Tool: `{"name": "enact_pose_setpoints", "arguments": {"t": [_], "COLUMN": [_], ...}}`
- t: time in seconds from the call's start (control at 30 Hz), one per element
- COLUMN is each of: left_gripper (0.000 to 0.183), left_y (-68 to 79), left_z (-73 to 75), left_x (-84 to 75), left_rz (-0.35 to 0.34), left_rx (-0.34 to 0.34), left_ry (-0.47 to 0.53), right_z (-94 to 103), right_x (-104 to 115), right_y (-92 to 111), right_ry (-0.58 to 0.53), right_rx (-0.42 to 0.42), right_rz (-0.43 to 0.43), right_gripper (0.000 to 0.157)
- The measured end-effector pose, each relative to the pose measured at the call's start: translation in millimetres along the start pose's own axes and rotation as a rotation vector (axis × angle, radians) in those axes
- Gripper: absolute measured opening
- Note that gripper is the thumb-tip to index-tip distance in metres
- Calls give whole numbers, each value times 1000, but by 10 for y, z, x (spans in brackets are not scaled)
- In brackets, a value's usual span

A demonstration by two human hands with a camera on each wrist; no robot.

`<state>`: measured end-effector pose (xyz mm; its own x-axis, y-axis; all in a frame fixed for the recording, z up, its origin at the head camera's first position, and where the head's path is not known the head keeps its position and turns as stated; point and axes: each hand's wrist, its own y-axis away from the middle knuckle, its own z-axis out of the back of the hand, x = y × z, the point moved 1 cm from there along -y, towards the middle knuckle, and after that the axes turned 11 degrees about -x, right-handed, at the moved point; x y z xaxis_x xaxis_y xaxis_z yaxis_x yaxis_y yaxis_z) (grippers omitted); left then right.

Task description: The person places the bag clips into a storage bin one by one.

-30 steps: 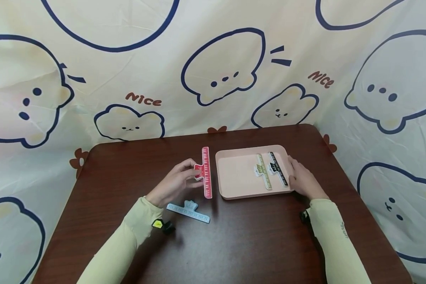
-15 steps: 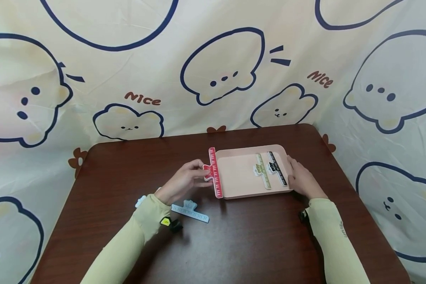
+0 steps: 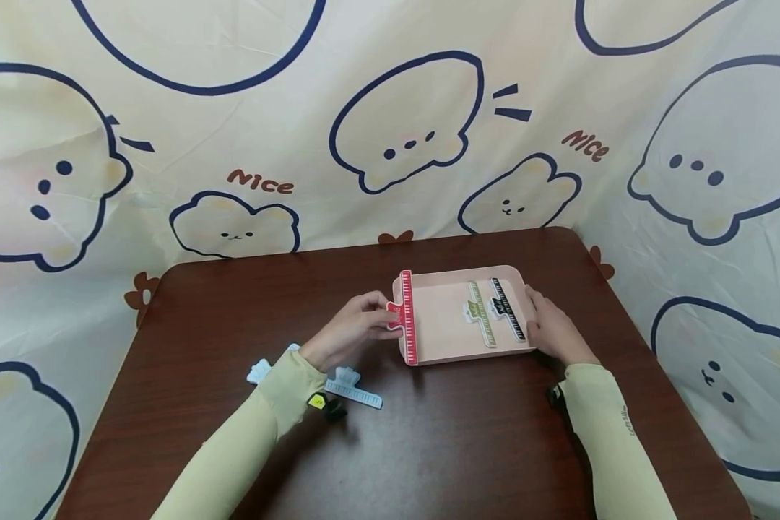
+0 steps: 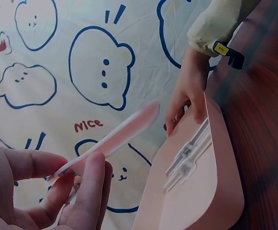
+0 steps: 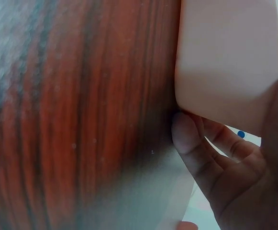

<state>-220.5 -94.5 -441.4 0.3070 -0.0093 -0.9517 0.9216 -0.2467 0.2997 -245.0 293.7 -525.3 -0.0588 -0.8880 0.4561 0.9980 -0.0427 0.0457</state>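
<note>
My left hand [image 3: 357,325] pinches a red ruler clip [image 3: 409,318] by its grip tab. The clip stands lengthwise over the left end of a pink tray [image 3: 440,310], overlapping the rim in the head view. In the left wrist view, thumb and fingers of the left hand [image 4: 57,187] hold the clip [image 4: 124,132] edge-on, raised above the tray. My right hand [image 3: 559,328] grips the tray's right rim; the right wrist view shows its fingers against the tray's outer wall [image 5: 225,81]. A green ruler clip [image 3: 483,318] and a black ruler clip [image 3: 510,312] lie side by side inside the tray.
A blue ruler clip [image 3: 359,394] lies on the brown table [image 3: 468,440] near my left wrist. Another light blue piece [image 3: 258,371] shows partly from behind the left sleeve. A patterned curtain [image 3: 390,144] hangs behind the table's far edge.
My left hand has moved right, carrying the red ruler clip from beside the tray to over its left end. The light blue piece behind the sleeve has come into view. My right hand stays put.
</note>
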Motion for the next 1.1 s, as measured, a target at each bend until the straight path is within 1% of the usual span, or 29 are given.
{"name": "enact_pose_setpoints", "arguments": {"t": [0.13,0.27,0.43,0.57,0.7,0.87,1.1], "left_gripper": [8,9,9,10,12,12,10], "left_y": [-46,-102,-186,-244,-298,-346,-401], "left_z": [-76,-141,-222,-292,-363,-414,-445], "left_x": [10,15,10,11,18,26,34], "left_rz": [-2,-5,5,11,-3,-10,14], "left_rx": [13,16,1,-19,-25,-27,0], "left_ry": [29,32,26,-12,-55,-82,-70], "right_z": [4,10,14,7,3,3,-8], "right_x": [5,10,9,13,9,-1,-11], "right_y": [5,6,5,9,12,5,-5], "right_ry": [3,2,2,5,0,-2,-3], "right_rx": [3,3,-2,-5,-8,-7,-10], "right_rz": [-1,-3,-2,10,15,12,13], "right_gripper": [73,73,73,73,73,73,73]}}
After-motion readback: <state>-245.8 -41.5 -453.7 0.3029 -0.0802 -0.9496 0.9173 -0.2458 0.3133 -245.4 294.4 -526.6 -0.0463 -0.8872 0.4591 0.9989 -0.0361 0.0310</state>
